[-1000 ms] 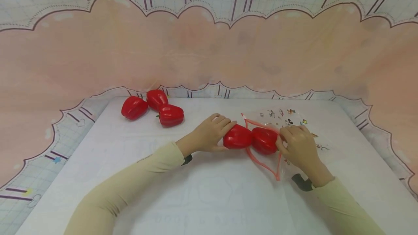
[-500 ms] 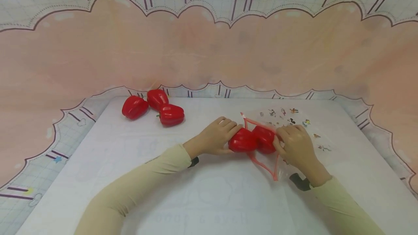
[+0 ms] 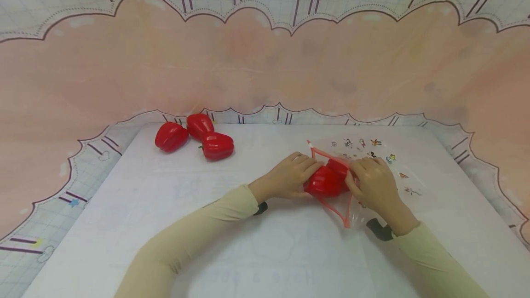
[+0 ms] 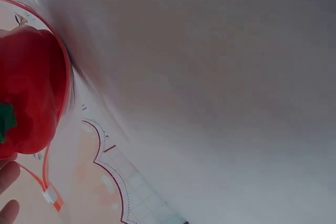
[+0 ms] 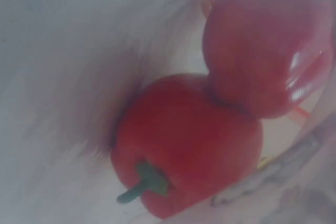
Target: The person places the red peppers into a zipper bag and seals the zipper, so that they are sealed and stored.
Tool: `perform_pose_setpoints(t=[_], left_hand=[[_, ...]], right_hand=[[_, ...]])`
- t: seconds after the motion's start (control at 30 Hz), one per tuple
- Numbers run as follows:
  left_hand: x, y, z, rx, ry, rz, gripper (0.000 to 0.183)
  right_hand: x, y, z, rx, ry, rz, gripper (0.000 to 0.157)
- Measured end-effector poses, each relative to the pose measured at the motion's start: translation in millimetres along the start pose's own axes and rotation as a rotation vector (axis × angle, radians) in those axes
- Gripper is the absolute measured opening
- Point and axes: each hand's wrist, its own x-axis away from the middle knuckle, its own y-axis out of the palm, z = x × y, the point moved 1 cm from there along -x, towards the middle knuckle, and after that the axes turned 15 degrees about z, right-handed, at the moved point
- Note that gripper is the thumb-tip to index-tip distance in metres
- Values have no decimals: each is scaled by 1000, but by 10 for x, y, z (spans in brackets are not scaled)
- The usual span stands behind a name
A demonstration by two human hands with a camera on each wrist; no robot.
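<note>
Pepper [image 3: 325,182] sits at the mouth of the clear bag [image 3: 399,162], its left end hidden by the left hand [image 3: 290,176]. In the left wrist view the frame edge cuts it off, leaving part of its green stem [image 4: 6,121] and two fingertips [image 4: 7,176]. The second pepper [image 3: 338,166] is inside the bag, mostly covered by the first and the right hand [image 3: 372,183]; the hazy right wrist view shows the two touching. The bag's small prints are too small to make out. The left hand's fingers curl over the first pepper, gripping it; the right hand's bent fingers pinch the bag's edge. Three peppers [image 3: 218,146] lie far left on the table [image 3: 248,252].
</note>
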Motion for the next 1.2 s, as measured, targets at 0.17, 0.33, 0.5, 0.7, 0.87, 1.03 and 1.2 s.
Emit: perform_pose_setpoints(t=[0.17, 0.33, 0.5, 0.7, 0.87, 1.03, 1.2], left_hand=[[-35, 53, 24, -37, -2, 3, 72], [-39, 109, -2, -160, -28, -4, 72], [-68, 119, -26, -236, -20, 17, 60], [-115, 112, -17, -156, -31, -12, 44], [-164, 149, -1, -152, -41, -32, 38], [-229, 224, 0, -267, -61, -71, 37], [-297, 278, -18, -332, -124, -127, 41]], right_hand=[[-14, -14, -16, 0, 3, 0, 14], [-8, -13, -20, 6, -5, -4, 15], [-1, -1, -13, -1, -19, 4, 16], [-11, 5, -18, -11, -26, 11, 16], [-30, -2, -32, -13, -14, 11, 16], [-39, -9, -42, -20, -12, 14, 14], [-38, -12, -46, -22, -20, 19, 15]])
